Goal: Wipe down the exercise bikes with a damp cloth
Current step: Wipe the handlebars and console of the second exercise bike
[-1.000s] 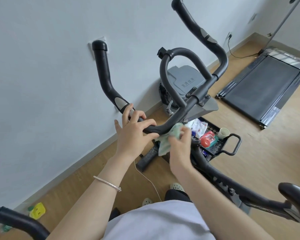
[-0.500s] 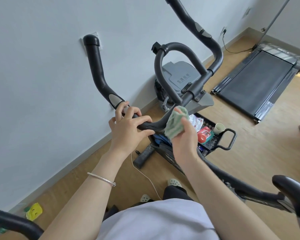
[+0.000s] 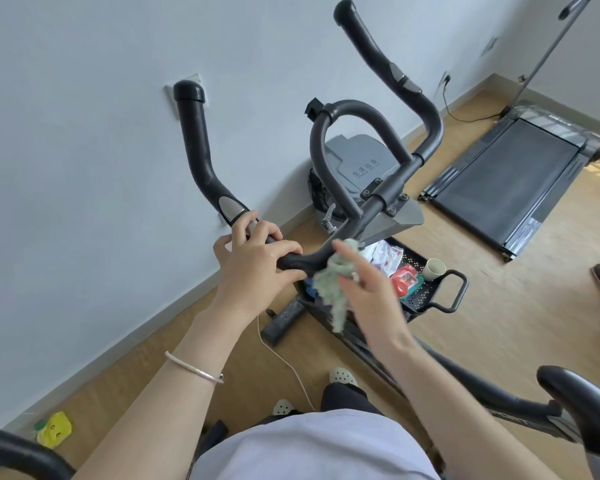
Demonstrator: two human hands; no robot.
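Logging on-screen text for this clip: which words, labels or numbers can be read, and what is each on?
"生活垃圾": on the grey bin lid.
Smaller line beside it on the lid: too small to read.
Lettering on the bike frame, lower right: partly hidden, unreadable.
Print on the red packet in the black tray: blurred.
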